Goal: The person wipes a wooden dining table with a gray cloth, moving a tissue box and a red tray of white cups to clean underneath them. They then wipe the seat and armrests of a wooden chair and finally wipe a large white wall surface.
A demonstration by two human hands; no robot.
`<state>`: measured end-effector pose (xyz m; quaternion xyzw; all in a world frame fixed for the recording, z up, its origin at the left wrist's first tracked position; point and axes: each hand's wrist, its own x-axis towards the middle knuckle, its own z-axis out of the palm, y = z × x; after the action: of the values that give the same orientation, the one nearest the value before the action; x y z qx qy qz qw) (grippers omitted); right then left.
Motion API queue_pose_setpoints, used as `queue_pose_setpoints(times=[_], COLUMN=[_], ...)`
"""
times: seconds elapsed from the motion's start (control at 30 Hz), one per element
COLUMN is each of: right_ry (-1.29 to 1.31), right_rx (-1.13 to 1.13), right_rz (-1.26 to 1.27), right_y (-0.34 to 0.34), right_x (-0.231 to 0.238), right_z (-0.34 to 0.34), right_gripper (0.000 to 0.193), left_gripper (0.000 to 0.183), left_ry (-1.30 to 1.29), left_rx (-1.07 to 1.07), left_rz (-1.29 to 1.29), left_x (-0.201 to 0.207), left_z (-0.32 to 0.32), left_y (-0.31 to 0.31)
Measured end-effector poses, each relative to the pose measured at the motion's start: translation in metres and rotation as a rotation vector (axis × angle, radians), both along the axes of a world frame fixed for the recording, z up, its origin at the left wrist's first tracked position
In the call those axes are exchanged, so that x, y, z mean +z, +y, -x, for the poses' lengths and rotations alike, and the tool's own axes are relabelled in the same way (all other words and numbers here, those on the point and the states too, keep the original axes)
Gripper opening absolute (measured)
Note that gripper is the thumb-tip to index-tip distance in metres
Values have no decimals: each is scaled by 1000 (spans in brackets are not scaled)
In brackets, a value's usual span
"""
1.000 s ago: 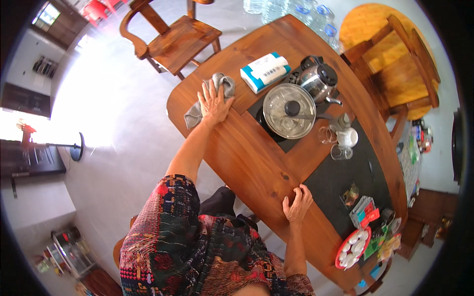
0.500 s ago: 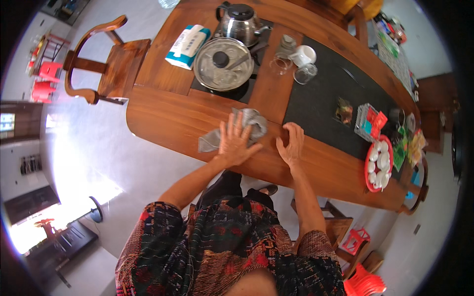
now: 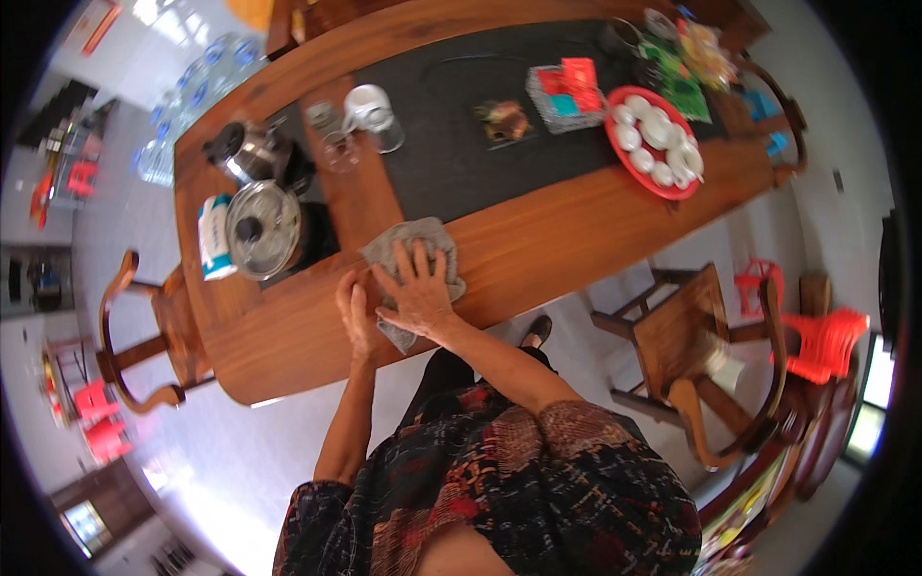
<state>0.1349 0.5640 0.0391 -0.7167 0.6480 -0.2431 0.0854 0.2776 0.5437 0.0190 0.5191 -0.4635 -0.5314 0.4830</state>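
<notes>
Spread flat, my right hand point(image 3: 420, 298) presses on a grey cloth point(image 3: 423, 230) near the front edge of the wooden table point(image 3: 547, 245). Its fingers are apart, and the crumpled cloth shows all around them. My left hand point(image 3: 357, 319) is at the cloth's left side, fingers loosely bent and holding nothing; whether it touches the cloth I cannot tell. Left of it stand a pot with a glass lid point(image 3: 264, 228), a metal kettle point(image 3: 248, 154) and a tissue pack point(image 3: 217, 240).
A white cup point(image 3: 365, 101) and clear glasses point(image 3: 387, 134) stand beyond the cloth. To the right are a small packet point(image 3: 504, 121), a basket of red packets point(image 3: 567, 120) and a red tray point(image 3: 622, 165) of white teacups. Wooden chairs point(image 3: 677, 326) stand on both sides.
The cloth has shifted rightward along the table. My right hand now lies on it in place of my left, which has moved off to its left side. My view has turned and shifted right.
</notes>
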Motion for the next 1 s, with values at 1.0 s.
queue_pose_setpoints(times=[1.0], right_ry=[-988], right_rx=[-1754], right_rz=[345], right_y=[111], right_x=[-46], right_z=[420], right_gripper=[89], left_gripper=[75], left_ry=[-943], left_rx=[-818], left_rz=[638], left_x=[41], left_z=[311], left_y=[66])
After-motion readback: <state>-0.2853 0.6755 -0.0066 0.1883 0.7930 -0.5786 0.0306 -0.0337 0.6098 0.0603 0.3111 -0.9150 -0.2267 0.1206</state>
